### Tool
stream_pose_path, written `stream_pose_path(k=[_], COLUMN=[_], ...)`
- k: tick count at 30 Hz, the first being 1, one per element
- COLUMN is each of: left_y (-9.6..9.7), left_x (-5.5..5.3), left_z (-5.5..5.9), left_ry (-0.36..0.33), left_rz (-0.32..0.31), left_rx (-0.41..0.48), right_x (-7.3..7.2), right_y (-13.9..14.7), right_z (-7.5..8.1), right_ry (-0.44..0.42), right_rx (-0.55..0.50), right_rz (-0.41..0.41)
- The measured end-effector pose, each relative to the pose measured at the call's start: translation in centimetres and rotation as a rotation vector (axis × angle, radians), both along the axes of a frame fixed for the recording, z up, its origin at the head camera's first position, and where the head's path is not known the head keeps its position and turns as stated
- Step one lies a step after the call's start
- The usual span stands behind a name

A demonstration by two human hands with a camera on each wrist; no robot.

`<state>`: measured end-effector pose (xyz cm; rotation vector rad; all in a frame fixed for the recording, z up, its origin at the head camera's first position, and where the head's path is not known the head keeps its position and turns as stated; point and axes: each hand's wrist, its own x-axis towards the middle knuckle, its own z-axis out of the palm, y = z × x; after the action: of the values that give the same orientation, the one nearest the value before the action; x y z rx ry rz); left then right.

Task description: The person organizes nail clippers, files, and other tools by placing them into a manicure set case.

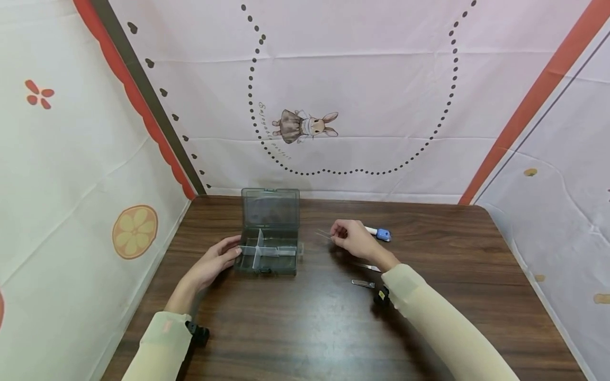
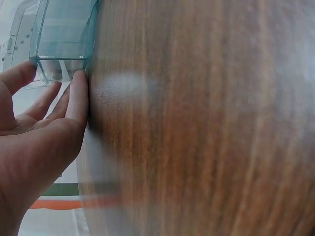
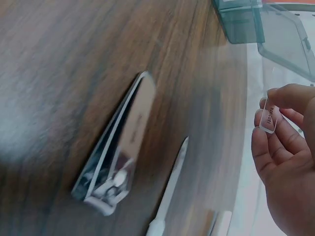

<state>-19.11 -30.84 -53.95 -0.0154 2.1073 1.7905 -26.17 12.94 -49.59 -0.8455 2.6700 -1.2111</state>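
A see-through grey-green divider box (image 1: 252, 266) stands on the table with its lid (image 1: 271, 209) raised at the back. Against its left side rests my left hand (image 1: 216, 262), thumb at the top rim and fingers fairly straight along the end wall (image 2: 61, 59). My right hand (image 1: 352, 238), to the right of the box, pinches tweezers (image 3: 269, 118) marked with lettering. Two thin prongs (image 1: 324, 236) of the tweezers point left toward the box. Clear strips (image 1: 259, 248) split the box into compartments.
Nail clippers (image 1: 363, 283) lie below the right forearm. A thin pointed metal tool (image 3: 172, 182) with a white handle lies beside them. Behind the right hand is a blue and white item (image 1: 383, 235). Printed cloth (image 1: 381, 106) hangs behind the wooden table (image 1: 305, 328).
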Motion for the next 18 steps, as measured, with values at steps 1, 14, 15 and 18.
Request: stream_pose_path(k=[1, 14, 15, 18], left_y=[0.0, 0.0, 0.0, 0.2], left_x=[0.0, 0.0, -0.1, -0.2], left_z=[0.0, -0.2, -0.1, -0.1], left_ry=[-0.002, -0.009, -0.008, -0.010], left_rz=[0.000, 0.017, 0.017, 0.017], left_rx=[0.000, 0.004, 0.006, 0.007], right_x=[0.0, -0.4, -0.4, -0.2], right_y=[-0.2, -2.5, -2.6, -3.0], right_z=[0.1, 0.6, 0.7, 0.9], right_ry=[0.002, 0.026, 0.028, 0.009], right_rx=[-0.005, -0.025, -0.027, -0.034], right_rz=[0.005, 0.061, 0.063, 0.076])
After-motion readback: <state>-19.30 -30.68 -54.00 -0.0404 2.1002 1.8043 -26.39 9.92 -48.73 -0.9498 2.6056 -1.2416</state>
